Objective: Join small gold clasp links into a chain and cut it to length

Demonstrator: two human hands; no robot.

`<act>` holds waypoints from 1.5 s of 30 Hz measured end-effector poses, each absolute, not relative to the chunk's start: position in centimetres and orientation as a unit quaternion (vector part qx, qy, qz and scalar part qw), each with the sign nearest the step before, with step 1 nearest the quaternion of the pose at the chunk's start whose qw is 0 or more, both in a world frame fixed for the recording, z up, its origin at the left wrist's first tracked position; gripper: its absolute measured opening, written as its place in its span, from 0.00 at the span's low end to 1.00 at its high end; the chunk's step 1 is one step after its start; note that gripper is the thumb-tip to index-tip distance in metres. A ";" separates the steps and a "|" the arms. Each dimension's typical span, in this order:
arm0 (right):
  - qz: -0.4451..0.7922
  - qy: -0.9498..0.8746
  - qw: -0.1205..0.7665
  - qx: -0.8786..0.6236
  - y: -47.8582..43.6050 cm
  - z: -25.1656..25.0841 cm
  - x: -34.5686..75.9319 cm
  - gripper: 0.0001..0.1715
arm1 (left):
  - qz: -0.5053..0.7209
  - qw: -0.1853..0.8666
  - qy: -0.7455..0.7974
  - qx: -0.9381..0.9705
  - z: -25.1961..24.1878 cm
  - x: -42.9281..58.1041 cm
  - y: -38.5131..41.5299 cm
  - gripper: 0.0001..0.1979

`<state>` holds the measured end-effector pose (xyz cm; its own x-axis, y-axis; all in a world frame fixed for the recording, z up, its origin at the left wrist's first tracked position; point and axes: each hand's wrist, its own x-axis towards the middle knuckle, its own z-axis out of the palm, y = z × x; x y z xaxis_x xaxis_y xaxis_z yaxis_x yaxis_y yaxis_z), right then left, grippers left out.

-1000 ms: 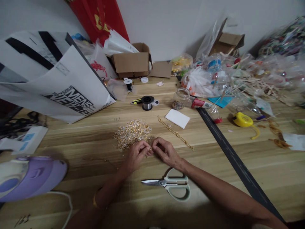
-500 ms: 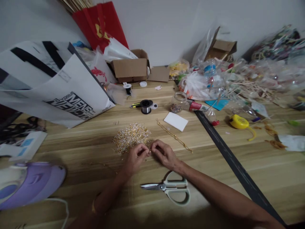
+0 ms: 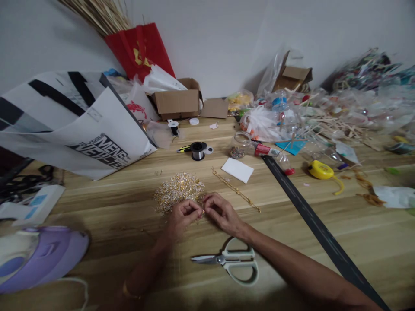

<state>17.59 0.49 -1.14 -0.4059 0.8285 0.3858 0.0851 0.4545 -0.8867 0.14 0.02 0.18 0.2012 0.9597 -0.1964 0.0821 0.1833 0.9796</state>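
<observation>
- My left hand (image 3: 180, 219) and right hand (image 3: 224, 214), fingertips pinched, grip a tiny gold piece (image 3: 203, 211).
- A glittering pile (image 3: 179, 190) sits just beyond; scissors (image 3: 221, 259) lie nearer me.

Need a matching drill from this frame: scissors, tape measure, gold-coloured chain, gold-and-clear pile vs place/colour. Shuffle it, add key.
Column 1
1. Scissors
2. Tape measure
3. Gold-coloured chain
4. Gold-and-clear pile

Column 2
A. Directly beyond the left hand
B. Yellow, right of the dark strip
C. Lying beside the white card
D. Pale handles, blades pointing left

Pairs: 1-D, 2-B, 3-C, 4-A
</observation>
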 end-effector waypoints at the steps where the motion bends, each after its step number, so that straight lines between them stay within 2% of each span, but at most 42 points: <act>1: 0.412 -0.729 0.445 -0.317 0.5 -1.1 17.6 0.06 | 0.378 0.580 0.502 0.518 0.2 0.2 0.0 0.10; 13: 0.364 -0.754 0.436 -0.330 0.2 -1.1 17.8 0.04 | 0.375 0.573 0.504 0.526 0.2 0.5 -0.2 0.08; 41: 0.383 -0.741 0.436 -0.338 0.0 -1.0 17.7 0.05 | 0.374 0.576 0.498 0.530 -0.5 0.6 -0.2 0.09; 45: 0.362 -0.721 0.456 -0.376 0.0 -1.3 17.7 0.10 | 0.383 0.585 0.498 0.513 -0.3 0.5 -0.2 0.10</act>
<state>17.71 -0.03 -1.26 -0.3016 0.8722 0.3851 0.2117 0.4551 -0.8649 0.49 -0.17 -0.34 0.2095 0.9591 -0.1902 0.0627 0.1809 0.9815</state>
